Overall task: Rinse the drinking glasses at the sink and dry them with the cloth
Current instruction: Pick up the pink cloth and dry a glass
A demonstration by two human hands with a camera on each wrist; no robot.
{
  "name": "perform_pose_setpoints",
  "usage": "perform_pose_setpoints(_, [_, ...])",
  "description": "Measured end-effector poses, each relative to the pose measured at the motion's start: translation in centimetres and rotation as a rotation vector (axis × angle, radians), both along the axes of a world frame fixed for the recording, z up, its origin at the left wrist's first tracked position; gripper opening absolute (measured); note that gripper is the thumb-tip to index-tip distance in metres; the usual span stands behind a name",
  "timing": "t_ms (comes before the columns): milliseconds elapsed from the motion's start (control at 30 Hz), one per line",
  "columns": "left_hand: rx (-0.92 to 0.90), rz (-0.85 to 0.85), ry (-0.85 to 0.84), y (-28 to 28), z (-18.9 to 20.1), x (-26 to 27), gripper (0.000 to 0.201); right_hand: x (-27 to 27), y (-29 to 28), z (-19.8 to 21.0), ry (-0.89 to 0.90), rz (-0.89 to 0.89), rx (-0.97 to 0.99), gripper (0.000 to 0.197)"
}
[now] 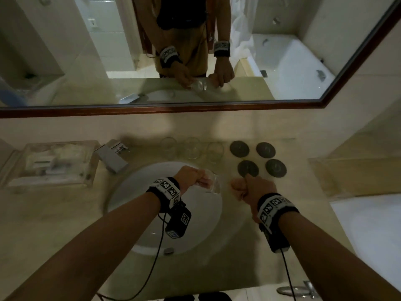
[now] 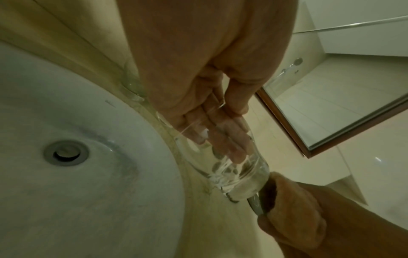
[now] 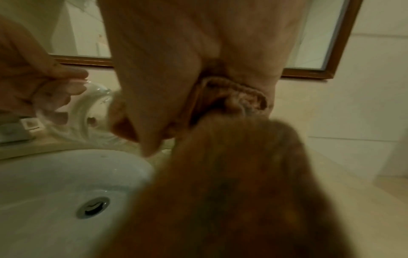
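My left hand (image 1: 200, 180) holds a clear drinking glass (image 1: 212, 183) on its side over the right rim of the sink (image 1: 134, 192). In the left wrist view, the fingers (image 2: 223, 139) reach inside the glass (image 2: 238, 176) and the thumb lies outside on its wall. My right hand (image 1: 249, 189) is fisted round a brown cloth (image 3: 232, 183), which hangs down from the fist just right of the glass's base. The cloth (image 2: 293, 209) sits close to the base; contact is unclear. Three more glasses (image 1: 192, 147) stand in a row at the back of the counter.
Several dark round coasters (image 1: 263, 149) lie on the counter beyond my right hand. A square chrome tap (image 1: 112, 158) stands at the sink's back left, with a clear tray (image 1: 13, 170) of toiletries further left. A framed mirror (image 1: 165, 110) runs above.
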State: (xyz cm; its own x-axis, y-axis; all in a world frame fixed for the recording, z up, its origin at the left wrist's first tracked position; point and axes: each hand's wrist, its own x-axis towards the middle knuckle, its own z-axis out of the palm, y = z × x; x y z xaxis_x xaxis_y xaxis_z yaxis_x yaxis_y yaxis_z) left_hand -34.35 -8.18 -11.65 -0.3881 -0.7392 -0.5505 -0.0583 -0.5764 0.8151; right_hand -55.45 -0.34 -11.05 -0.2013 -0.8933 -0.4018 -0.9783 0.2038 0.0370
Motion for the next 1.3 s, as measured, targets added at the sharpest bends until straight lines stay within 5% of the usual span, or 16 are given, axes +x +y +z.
perform_pose_setpoints(133, [-0.017, -0.064, 0.009, -0.2, -0.4, -1.0, 0.024, -0.6, 0.7, 0.0, -0.002, -0.088, 0.063, 0.079])
perform_pose_setpoints(233, [-0.033, -0.088, 0.021, -0.4, -0.3, -2.4, 0.026, -1.5, 1.6, 0.7, 0.065, -0.094, 0.069, 0.062])
perform_pose_setpoints(433, [-0.036, -0.065, 0.071, -0.8, 0.0, -5.9, 0.032, -5.0, 1.5, 0.5, -0.069, -0.131, 0.096, 0.022])
perform_pose_setpoints(567, [-0.037, -0.040, 0.048, -0.9, -0.1, -9.0, 0.031, -7.3, 0.2, -0.7, -0.242, -0.128, 0.063, 0.079])
perform_pose_setpoints(733, [0.004, -0.010, -0.028, -0.5, -0.5, -13.4, 0.033, -10.4, -1.2, -1.8, -0.698, -0.155, -0.022, 0.098])
perform_pose_setpoints(933, [0.091, 0.058, -0.019, 0.0, -0.6, -16.2, 0.030, -12.6, -1.7, -3.5, -0.817, -0.137, -0.117, 0.067])
perform_pose_setpoints(1300, [0.120, 0.079, -0.061, -1.2, -1.8, -17.6, 0.030, -14.8, -2.9, -3.6, -0.817, -0.040, -0.163, 0.063])
